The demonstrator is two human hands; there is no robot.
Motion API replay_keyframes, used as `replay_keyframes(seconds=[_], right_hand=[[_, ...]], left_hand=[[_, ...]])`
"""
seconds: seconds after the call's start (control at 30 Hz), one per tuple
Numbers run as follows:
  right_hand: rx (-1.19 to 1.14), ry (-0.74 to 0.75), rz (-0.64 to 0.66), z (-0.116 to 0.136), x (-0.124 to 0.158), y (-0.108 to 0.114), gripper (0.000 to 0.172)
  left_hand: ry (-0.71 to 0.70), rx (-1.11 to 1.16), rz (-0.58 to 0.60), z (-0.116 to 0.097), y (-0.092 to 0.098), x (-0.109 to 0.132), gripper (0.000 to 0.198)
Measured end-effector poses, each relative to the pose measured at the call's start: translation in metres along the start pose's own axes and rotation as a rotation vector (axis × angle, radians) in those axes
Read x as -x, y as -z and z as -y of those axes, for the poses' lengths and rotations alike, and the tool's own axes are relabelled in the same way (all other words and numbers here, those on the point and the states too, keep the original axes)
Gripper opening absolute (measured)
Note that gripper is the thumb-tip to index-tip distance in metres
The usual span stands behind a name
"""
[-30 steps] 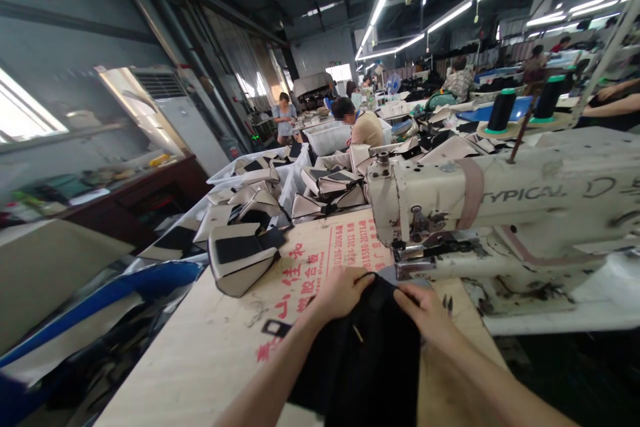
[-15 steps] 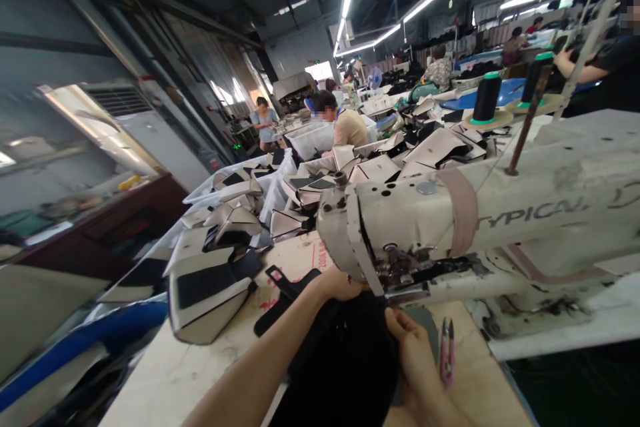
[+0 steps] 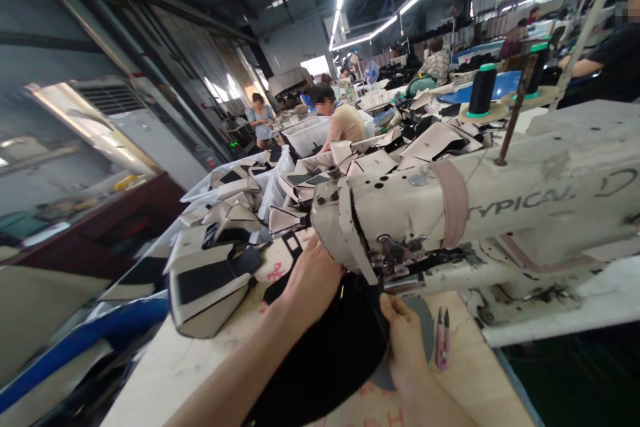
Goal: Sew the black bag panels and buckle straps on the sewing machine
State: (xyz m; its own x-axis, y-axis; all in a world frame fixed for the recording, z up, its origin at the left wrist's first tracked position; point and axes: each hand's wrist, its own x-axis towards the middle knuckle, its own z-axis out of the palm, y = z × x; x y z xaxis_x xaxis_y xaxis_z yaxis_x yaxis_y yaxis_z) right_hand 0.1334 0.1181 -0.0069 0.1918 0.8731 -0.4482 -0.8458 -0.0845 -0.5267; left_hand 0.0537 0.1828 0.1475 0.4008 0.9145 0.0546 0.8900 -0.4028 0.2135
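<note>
A black fabric piece [image 3: 325,360] lies under the needle end of the white sewing machine [image 3: 345,220]. My right hand [image 3: 405,330] pinches its right edge between thumb and fingers, close to the presser foot. At the far left side of the same piece is my left hand [image 3: 313,280], closed on its edge; the fingertips are partly hidden beside the machine head. A black strap with a rectangular loop [image 3: 291,245] sticks out beyond my left hand. Under the fabric and right hand shows a grey flat piece [image 3: 424,320]. Pink-handled thread snips [image 3: 443,340] rest right of my right hand.
Beige-and-black sewn pieces [image 3: 210,280] are heaped at the board's left and in white bins [image 3: 275,193] behind. Black thread cones [image 3: 481,92] stand above the machine. Several people work farther back, one in a beige top [image 3: 345,125].
My left hand has shifted up and left, showing more of its back. The black piece has turned, its lower end swinging left, and the strap's loop has moved up and right.
</note>
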Motion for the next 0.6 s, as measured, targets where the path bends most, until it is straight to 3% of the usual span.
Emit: replay_keyframes(seconds=[0.07, 0.17, 0.23, 0.33, 0.47, 0.6], right_hand=[[0.008, 0.009, 0.009, -0.001, 0.000, 0.002, 0.032], [0.027, 0.029, 0.023, -0.001, 0.001, 0.006, 0.031], [0.044, 0.045, 0.029, 0.000, 0.002, 0.007, 0.030], [0.071, 0.073, 0.032, 0.001, 0.003, 0.008, 0.028], [0.088, 0.078, 0.031, 0.001, 0.003, 0.009, 0.021], [0.098, 0.066, 0.037, 0.002, 0.004, 0.009, 0.019]], left_hand=[[0.023, -0.086, -0.006, -0.007, -0.009, 0.041, 0.023], [0.160, 0.093, 0.104, -0.013, -0.051, 0.079, 0.036], [0.257, 0.270, 0.004, -0.014, -0.085, 0.076, 0.037], [0.416, 0.459, -0.083, -0.018, -0.120, 0.050, 0.047], [0.638, 0.314, -0.074, -0.031, -0.132, 0.031, 0.053], [0.615, 0.284, -0.160, -0.035, -0.131, 0.035, 0.051]])
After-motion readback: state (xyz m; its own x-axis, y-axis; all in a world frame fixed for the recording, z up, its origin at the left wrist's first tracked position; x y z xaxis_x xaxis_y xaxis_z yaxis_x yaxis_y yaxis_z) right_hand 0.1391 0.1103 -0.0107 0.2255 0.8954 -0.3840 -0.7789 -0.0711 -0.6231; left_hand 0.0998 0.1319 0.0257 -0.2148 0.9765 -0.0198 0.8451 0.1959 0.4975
